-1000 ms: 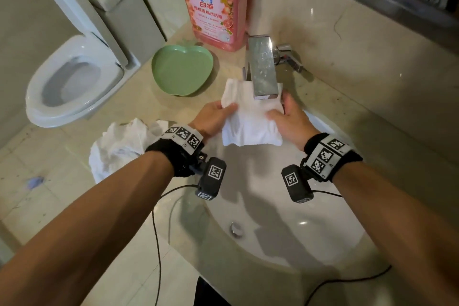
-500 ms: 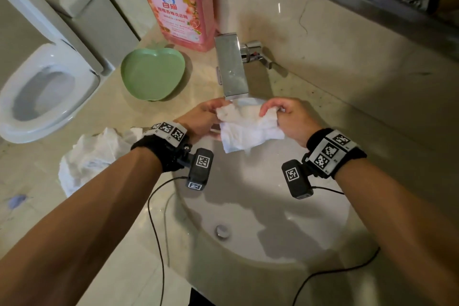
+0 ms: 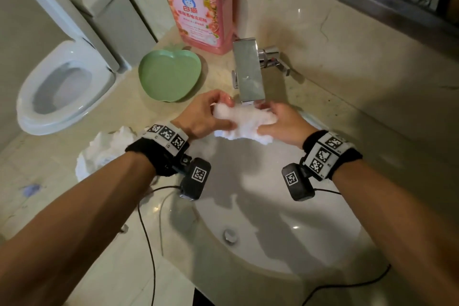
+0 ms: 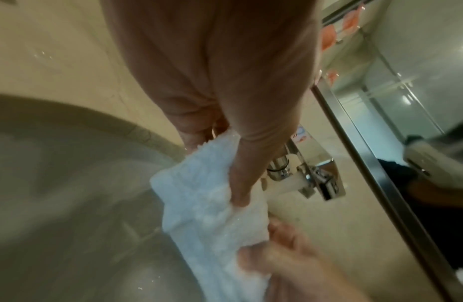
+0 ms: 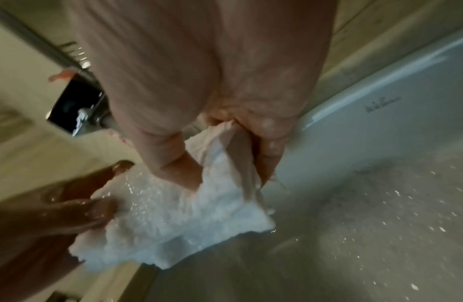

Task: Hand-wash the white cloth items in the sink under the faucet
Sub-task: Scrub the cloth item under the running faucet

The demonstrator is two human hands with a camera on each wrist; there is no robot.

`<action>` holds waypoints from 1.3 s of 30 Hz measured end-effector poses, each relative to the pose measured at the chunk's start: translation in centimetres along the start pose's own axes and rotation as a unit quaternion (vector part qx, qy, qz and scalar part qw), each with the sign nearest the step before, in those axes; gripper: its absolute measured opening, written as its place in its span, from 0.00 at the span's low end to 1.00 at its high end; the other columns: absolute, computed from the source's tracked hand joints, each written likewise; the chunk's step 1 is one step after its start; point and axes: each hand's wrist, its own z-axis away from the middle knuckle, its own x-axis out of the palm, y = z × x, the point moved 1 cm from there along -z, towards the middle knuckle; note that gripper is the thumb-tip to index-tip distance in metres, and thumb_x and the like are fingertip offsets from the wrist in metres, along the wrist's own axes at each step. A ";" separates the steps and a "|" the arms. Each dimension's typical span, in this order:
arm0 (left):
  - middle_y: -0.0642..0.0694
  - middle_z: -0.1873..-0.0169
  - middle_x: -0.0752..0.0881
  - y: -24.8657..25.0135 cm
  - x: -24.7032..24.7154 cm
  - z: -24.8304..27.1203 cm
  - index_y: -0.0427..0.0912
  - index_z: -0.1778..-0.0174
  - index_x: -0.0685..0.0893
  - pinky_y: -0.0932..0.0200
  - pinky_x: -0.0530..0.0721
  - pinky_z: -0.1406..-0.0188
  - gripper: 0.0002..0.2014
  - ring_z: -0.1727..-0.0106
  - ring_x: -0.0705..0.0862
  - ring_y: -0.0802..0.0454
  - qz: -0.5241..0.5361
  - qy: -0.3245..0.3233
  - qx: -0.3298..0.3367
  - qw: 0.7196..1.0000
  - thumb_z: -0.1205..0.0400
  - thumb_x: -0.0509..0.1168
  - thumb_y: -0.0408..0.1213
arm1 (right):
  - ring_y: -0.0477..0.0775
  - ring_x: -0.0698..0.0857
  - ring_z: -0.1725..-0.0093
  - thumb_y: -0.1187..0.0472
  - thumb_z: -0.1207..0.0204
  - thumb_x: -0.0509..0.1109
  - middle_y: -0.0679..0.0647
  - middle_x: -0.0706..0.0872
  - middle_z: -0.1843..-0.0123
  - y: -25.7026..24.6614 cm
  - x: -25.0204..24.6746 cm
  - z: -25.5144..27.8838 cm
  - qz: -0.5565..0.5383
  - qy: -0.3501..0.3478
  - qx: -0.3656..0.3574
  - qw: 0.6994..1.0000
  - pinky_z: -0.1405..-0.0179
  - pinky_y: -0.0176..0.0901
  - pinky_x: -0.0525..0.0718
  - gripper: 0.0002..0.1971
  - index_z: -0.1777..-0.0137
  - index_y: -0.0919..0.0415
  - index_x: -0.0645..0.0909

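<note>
The beige stone counter (image 3: 104, 206) carries all the rest, and the round white sink (image 3: 285, 236) is set into it, with a metal drain (image 3: 230, 235) at the bottom of the bowl. To the left, past the counter edge, stands a white toilet (image 3: 62, 87) with its seat down. At the back of the counter there is a big pink detergent bottle (image 3: 198, 7), and just in front of it, to the left, a green apple-shaped dish (image 3: 170, 74). The square chrome faucet (image 3: 248, 69) reaches out over the back rim of the sink; the left wrist view shows water coming out of its spout. A crumpled white cloth pile (image 3: 106, 154) lies on the counter left of the sink, partly hidden behind the left forearm.

The white cloth (image 3: 244, 122) is directly under the faucet, over the back part of the bowl, bunched up and wet (small bright drops sit on it in the right wrist view). The left hand (image 3: 201, 117) grips its left end, fingers curled around the fabric and the thumb pressing on top. The right hand (image 3: 283, 122) grips the right end, with fingers and thumb closed on a fold of the cloth.
</note>
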 end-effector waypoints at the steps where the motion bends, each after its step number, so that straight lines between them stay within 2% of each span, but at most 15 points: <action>1: 0.53 0.53 0.83 0.0 -0.2 0.3 0.51 0.50 0.79 0.58 0.85 0.52 0.24 0.52 0.84 0.53 -0.037 -0.007 0.013 0.999 0.36 0.82 0.29 | 0.49 0.88 0.52 0.69 0.32 0.76 0.45 0.89 0.53 -0.2 0.4 -0.4 0.038 0.001 -0.009 0.999 0.53 0.44 0.85 0.18 0.45 0.50 0.84; 4: 0.52 0.45 0.81 0.0 -0.3 0.4 0.48 0.32 0.73 0.57 0.81 0.42 0.38 0.43 0.82 0.50 -0.141 -0.057 -0.051 0.987 0.36 0.84 0.37 | 0.57 0.88 0.51 0.66 0.30 0.74 0.57 0.90 0.52 -1.2 1.1 -0.9 0.146 0.035 -0.052 0.987 0.49 0.44 0.84 0.13 0.45 0.63 0.88; 6: 0.53 0.42 0.81 -0.2 0.4 0.0 0.48 0.27 0.71 0.57 0.81 0.42 0.44 0.42 0.82 0.51 -0.166 -0.095 -0.122 0.974 0.37 0.85 0.44 | 0.50 0.86 0.57 0.66 0.31 0.75 0.59 0.91 0.54 -2.0 1.7 -0.8 0.197 0.063 -0.123 0.971 0.55 0.27 0.79 0.13 0.47 0.66 0.90; 8: 0.53 0.43 0.84 -0.4 1.3 -0.9 0.49 0.31 0.76 0.59 0.79 0.46 0.38 0.44 0.84 0.51 -0.191 -0.121 -0.162 0.961 0.35 0.83 0.49 | 0.40 0.83 0.60 0.70 0.34 0.76 0.52 0.91 0.56 -2.9 1.8 -0.3 0.182 0.087 -0.158 0.967 0.61 0.14 0.70 0.15 0.46 0.63 0.92; 12: 0.50 0.50 0.85 0.7 3.5 -2.2 0.48 0.45 0.81 0.62 0.80 0.51 0.16 0.41 0.84 0.44 -0.260 -0.128 -0.069 0.955 0.28 0.75 0.38 | 0.61 0.86 0.54 0.68 0.34 0.76 0.59 0.86 0.55 -3.2 1.1 0.6 0.219 0.129 -0.147 0.956 0.56 0.47 0.84 0.12 0.49 0.69 0.89; 15: 0.42 0.32 0.81 1.0 4.6 -3.2 0.45 0.27 0.76 0.51 0.77 0.31 0.28 0.32 0.80 0.42 -0.321 -0.155 -0.020 0.934 0.24 0.71 0.38 | 0.60 0.83 0.54 0.67 0.35 0.80 0.55 0.80 0.54 -2.3 0.0 0.8 0.211 0.120 -0.129 0.961 0.59 0.43 0.74 0.12 0.52 0.62 0.83; 17: 0.39 0.31 0.81 0.9 5.2 -3.9 0.43 0.26 0.76 0.50 0.77 0.30 0.26 0.32 0.80 0.39 -0.386 -0.149 -0.024 0.910 0.20 0.69 0.44 | 0.58 0.84 0.48 0.66 0.36 0.83 0.55 0.81 0.47 -1.4 -0.6 0.8 0.186 0.075 -0.083 0.976 0.53 0.41 0.77 0.19 0.47 0.57 0.81; 20: 0.38 0.38 0.85 1.5 5.8 -3.9 0.43 0.34 0.82 0.46 0.80 0.32 0.18 0.37 0.83 0.38 -0.336 -0.109 0.034 0.935 0.18 0.64 0.46 | 0.56 0.84 0.39 0.62 0.41 0.86 0.52 0.79 0.37 -0.3 -1.2 1.0 0.070 0.028 -0.006 0.997 0.42 0.48 0.85 0.36 0.36 0.54 0.72; 23: 0.41 0.36 0.85 1.9 5.5 -3.6 0.45 0.32 0.81 0.48 0.80 0.33 0.20 0.35 0.82 0.42 -0.341 -0.069 0.101 0.932 0.20 0.69 0.43 | 0.52 0.81 0.33 0.54 0.49 0.88 0.50 0.77 0.30 0.4 -0.7 0.7 -0.060 -0.011 0.063 0.996 0.48 0.52 0.90 0.51 0.26 0.41 0.64; 25: 0.42 0.32 0.81 1.8 5.2 -3.2 0.48 0.28 0.76 0.51 0.81 0.34 0.27 0.33 0.81 0.44 -0.395 -0.074 0.101 0.910 0.23 0.71 0.42 | 0.52 0.83 0.35 0.53 0.49 0.86 0.49 0.80 0.32 0.3 -0.1 0.1 -0.050 -0.037 0.080 0.995 0.62 0.48 0.91 0.46 0.29 0.39 0.69; 27: 0.43 0.31 0.79 1.6 4.9 -2.7 0.49 0.24 0.73 0.51 0.83 0.36 0.33 0.33 0.80 0.44 -0.440 -0.090 0.068 0.891 0.27 0.71 0.43 | 0.52 0.87 0.42 0.49 0.46 0.81 0.45 0.85 0.43 -0.2 0.5 -0.6 0.061 -0.031 0.035 0.997 0.65 0.42 0.87 0.36 0.35 0.44 0.76; 30: 0.43 0.45 0.85 1.2 4.5 -2.4 0.45 0.29 0.75 0.53 0.86 0.55 0.32 0.51 0.85 0.44 -0.453 -0.063 -0.039 0.889 0.30 0.72 0.44 | 0.52 0.85 0.39 0.53 0.38 0.78 0.45 0.87 0.42 -1.0 1.4 -1.2 0.171 -0.015 -0.022 0.985 0.43 0.46 0.85 0.29 0.35 0.47 0.80; 32: 0.42 0.52 0.87 1.6 4.4 -2.4 0.40 0.39 0.80 0.54 0.79 0.63 0.23 0.60 0.82 0.44 -0.502 -0.029 -0.059 0.862 0.28 0.71 0.46 | 0.53 0.85 0.38 0.51 0.35 0.78 0.49 0.88 0.39 -1.2 1.7 -1.5 0.205 0.005 -0.026 0.978 0.38 0.49 0.84 0.27 0.34 0.48 0.82; 36: 0.40 0.47 0.86 1.5 5.1 -3.1 0.39 0.44 0.84 0.56 0.76 0.57 0.16 0.47 0.85 0.41 -0.521 -0.044 -0.024 0.852 0.21 0.66 0.46 | 0.56 0.84 0.36 0.45 0.34 0.80 0.51 0.87 0.35 -1.1 1.1 -1.4 0.253 -0.002 -0.018 0.967 0.37 0.49 0.83 0.31 0.29 0.50 0.81; 39: 0.39 0.41 0.84 1.5 5.9 -3.5 0.39 0.35 0.81 0.48 0.82 0.43 0.19 0.41 0.83 0.39 -0.483 -0.090 -0.017 0.871 0.19 0.63 0.45 | 0.55 0.86 0.44 0.45 0.37 0.83 0.50 0.89 0.44 -0.6 0.7 -1.1 0.288 0.021 -0.011 0.957 0.50 0.44 0.81 0.28 0.37 0.51 0.84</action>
